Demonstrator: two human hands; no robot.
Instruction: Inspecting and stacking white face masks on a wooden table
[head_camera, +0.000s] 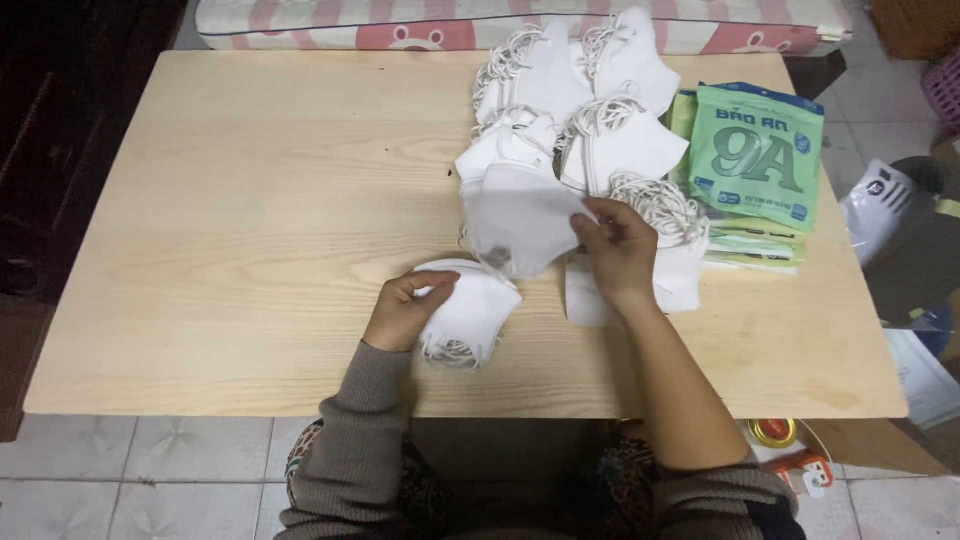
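Head view: hands (510, 280) mid-table (250, 200), left half bare.

The white packet (585, 300) lies mostly hidden under the right hand (618, 250) (its front unseen).

1 head-worn camera looks steeply down, from close above, onto the wooden table (250, 200).

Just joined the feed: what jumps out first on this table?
The heap of white face masks with elastic loops, piled at the far right of the pale wooden table. Beside it lies a stack of green packets. At the near edge, the right hand lifts one mask while the left hand presses a small stack.
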